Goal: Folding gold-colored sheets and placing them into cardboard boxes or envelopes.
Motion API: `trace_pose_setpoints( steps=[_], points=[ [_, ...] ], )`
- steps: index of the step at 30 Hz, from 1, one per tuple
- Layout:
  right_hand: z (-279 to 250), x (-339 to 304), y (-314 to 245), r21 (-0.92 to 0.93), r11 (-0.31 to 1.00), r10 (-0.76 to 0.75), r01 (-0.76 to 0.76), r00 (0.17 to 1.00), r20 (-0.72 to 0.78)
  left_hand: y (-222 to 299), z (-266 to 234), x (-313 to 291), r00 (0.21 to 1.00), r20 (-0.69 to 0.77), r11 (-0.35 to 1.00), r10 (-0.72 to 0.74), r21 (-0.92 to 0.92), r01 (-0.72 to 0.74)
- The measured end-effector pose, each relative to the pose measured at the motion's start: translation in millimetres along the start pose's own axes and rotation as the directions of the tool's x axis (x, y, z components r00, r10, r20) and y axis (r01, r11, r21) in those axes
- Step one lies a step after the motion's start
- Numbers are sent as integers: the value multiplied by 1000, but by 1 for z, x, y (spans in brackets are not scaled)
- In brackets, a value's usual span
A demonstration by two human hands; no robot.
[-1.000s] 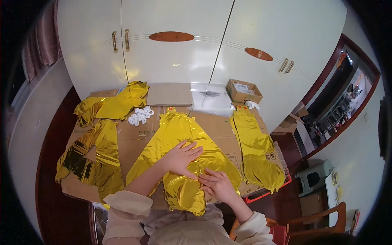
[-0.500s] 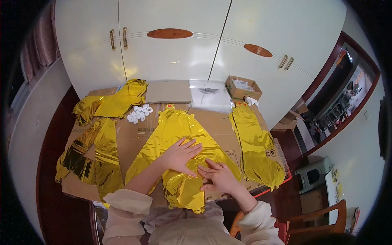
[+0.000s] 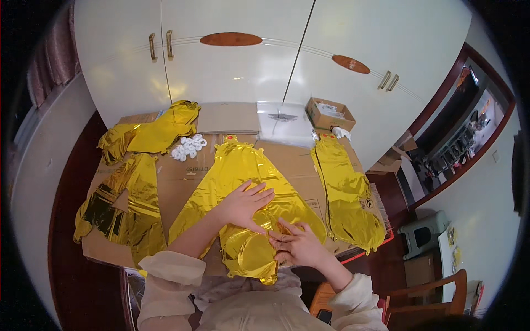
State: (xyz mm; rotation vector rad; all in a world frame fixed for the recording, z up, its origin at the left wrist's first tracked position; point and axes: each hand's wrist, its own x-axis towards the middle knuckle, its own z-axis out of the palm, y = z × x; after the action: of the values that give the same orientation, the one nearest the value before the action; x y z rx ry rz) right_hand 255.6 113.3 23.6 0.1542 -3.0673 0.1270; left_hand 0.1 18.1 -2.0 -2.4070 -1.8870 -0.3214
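A flat, uninflated gold foil balloon (image 3: 240, 165) is spread over the middle of the cardboard-covered table, wide toward me and narrow at the far end. Its near portion (image 3: 251, 256) is crumpled and hangs at the front edge. My left hand (image 3: 244, 208) lies flat on the foil, fingers stretched toward the right and thumb pointing down at the other hand. Just right of it, my right hand (image 3: 301, 245) rests on the foil's near right side, fingers apart and slightly bent. Its fingertips touch the foil beside my left thumb.
More gold foil balloons lie at the far left (image 3: 163, 132), near left (image 3: 130, 209) and right (image 3: 350, 201). White rings (image 3: 189, 147) are piled behind. Cardboard sheets (image 3: 228, 118), clear plastic bags (image 3: 281, 124) and an open box (image 3: 331, 115) line the back, against white cabinets (image 3: 237, 71).
My right hand has shifted slightly nearer to me and to the right, with its fingers more spread. My left hand stays flat on the foil.
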Motion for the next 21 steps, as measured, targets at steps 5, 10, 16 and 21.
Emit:
trace_pose_setpoints(
  steps=[5, 10, 16, 21],
  points=[
    [-1, -10, -14, -17, 999, 29, -29, 999, -38, 0, 1, 0, 1000, 16, 1000, -4, 14, 4],
    [0, -25, -25, -4, 1000, -3, 2, 994, -113, 2, -2, 0, 999, 41, 1000, -12, 13, 12],
    [5, -37, -28, 20, 993, -109, 114, 976, -188, 2, -4, 0, 995, 98, 1000, -25, 17, 24],
    [9, -40, -38, -12, 982, -185, 190, 934, -306, 1, -3, 0, 992, 121, 1000, -28, 17, 26]
  ],
)
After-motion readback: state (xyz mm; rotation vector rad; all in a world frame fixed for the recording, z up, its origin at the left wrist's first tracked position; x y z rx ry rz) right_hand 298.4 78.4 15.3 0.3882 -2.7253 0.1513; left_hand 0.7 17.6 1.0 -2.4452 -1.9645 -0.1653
